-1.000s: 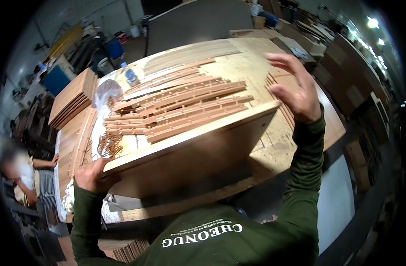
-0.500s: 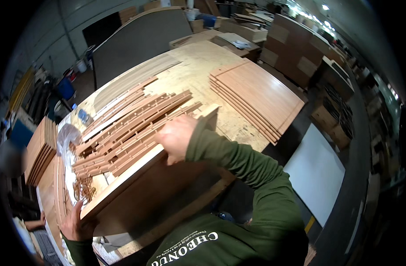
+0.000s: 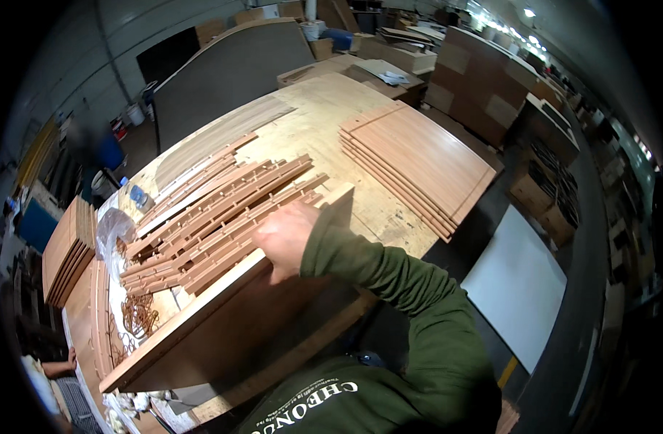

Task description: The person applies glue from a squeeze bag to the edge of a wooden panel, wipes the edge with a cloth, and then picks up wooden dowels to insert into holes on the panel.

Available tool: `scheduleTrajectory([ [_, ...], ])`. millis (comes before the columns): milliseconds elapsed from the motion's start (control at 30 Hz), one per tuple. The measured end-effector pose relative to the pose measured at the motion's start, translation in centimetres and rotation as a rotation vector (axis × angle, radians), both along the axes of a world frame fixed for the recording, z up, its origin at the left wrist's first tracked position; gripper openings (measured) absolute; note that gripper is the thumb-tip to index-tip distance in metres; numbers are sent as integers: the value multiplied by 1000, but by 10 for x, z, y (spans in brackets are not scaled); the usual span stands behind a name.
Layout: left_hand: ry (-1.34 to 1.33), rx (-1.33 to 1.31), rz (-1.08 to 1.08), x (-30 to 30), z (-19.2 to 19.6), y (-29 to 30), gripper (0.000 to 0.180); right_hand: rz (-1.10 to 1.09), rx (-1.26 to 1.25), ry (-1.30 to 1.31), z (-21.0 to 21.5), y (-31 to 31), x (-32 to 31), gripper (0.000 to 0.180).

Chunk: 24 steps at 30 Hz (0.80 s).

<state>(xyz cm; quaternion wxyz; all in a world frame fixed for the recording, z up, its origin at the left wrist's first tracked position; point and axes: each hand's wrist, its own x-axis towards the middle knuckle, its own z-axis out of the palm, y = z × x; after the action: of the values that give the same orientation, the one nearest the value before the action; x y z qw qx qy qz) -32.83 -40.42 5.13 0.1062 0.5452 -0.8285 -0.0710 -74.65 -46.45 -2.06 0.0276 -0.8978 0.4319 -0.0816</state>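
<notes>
I have a wooden panel [image 3: 226, 325] standing on edge, tilted, just in front of my body, its pale long edge uppermost. My right hand [image 3: 284, 235] is closed over that edge, nearer the panel's right end, gripping it with the back of the hand up. My left hand is out of sight, so I cannot tell how it is held. Just beyond the panel lie pegged wooden strips [image 3: 234, 206], with a tangle of brown bands [image 3: 138, 315] near its left end. Farther beyond it are a clear plastic bag [image 3: 114, 228] and a bottle [image 3: 138, 196]. Right of the panel, well apart, is a stack of boards [image 3: 418, 170]; left of it, another stack [image 3: 69, 249]. Beyond the panel, the worktable [image 3: 331, 98] spreads out beneath the strips.
</notes>
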Motion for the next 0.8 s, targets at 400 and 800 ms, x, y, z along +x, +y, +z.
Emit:
scheduleTrajectory([
  [400,862,-34,-19,-10,53,64,97,-9,-96,-1,-8,0,10,44],
  [800,641,42,383,36,26,88,93,-23,-126,-22,-8,11,17,45],
])
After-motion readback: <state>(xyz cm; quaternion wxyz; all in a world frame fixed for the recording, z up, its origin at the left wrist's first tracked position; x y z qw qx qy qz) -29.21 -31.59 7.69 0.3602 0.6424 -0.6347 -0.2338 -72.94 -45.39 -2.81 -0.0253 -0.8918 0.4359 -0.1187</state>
